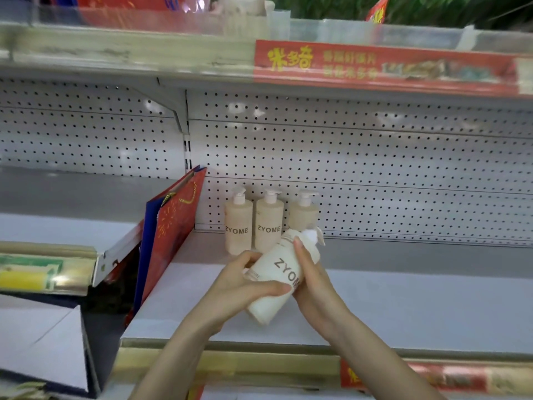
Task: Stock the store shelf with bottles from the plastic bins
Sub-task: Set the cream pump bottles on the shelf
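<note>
Bottle (274, 280) — gripped, left hand (239, 287), right hand (314, 284) — over shelf (403, 307)

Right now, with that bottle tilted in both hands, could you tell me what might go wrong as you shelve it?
The held bottle is tilted, its pump close to the three standing bottles; pushed in like this, it might topple the rightmost bottle. The gift bag stands tilted just left of the row and could slump onto it if bumped.

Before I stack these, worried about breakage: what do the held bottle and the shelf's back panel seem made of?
The held bottle looks like plastic: matte opaque cream, no sharp glints. The back panel is likely white-painted sheet metal: regular punched holes, soft glare patches.
</note>
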Demonstrator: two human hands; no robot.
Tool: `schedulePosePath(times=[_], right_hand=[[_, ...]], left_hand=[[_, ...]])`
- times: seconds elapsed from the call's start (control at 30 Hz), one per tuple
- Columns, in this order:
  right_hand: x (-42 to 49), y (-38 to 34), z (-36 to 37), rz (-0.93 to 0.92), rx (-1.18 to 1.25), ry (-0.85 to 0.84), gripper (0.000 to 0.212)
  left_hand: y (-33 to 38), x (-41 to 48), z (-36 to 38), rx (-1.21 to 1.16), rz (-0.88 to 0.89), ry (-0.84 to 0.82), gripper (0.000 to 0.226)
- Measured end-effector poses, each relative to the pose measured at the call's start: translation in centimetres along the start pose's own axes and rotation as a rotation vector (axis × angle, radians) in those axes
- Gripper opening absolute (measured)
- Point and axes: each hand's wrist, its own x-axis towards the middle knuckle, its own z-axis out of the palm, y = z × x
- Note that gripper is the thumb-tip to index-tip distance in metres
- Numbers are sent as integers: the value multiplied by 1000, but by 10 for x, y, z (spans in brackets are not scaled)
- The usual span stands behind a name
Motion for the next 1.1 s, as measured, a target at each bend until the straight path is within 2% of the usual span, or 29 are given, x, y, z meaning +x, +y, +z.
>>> schedulePosePath(times=[0.13,0.23,0.3,0.37,0.43,0.5,0.53,0.6,0.67,0.8,0.93,1.0,1.1], right_hand=[[-2,-7,-4,18,139,128,60],[3,-15,-6,-27,75,170,59],[13,-18,-5,-91,-17,213,66],[29,-20,-5,-164,-135,237,61],[45,-20,-2,-218,-287,189,49],[59,-13,4,-237,-462,108,52],[66,-7,8,-239,-538,72,55],[77,9,17,-230,-609,27,60],[87,24,26,-194,-581,36,59],[96,37,37,-187,-577,25,64],[96,46,39,-210,-678,-67,46],[98,47,39,-226,-676,-78,48],[101,43,36,-158,-674,-96,62]], left_hand=[[-1,4,14,52,79,-4,58],[-6,4,20,150,153,30,51],[-9,3,11,437,184,128,67],[-14,0,-4,776,175,236,75],[-24,-4,-22,983,134,301,89],[-36,-6,-38,1147,74,360,109],[-44,-7,-46,1188,60,396,108],[-53,-13,-57,1211,-6,392,89],[-61,-23,-62,1237,-47,424,79],[-74,-35,-71,1291,-100,440,77],[-78,-37,-73,1259,-127,429,78],[-78,-37,-72,1247,-130,429,79],[-77,-38,-69,1243,-118,438,81]])
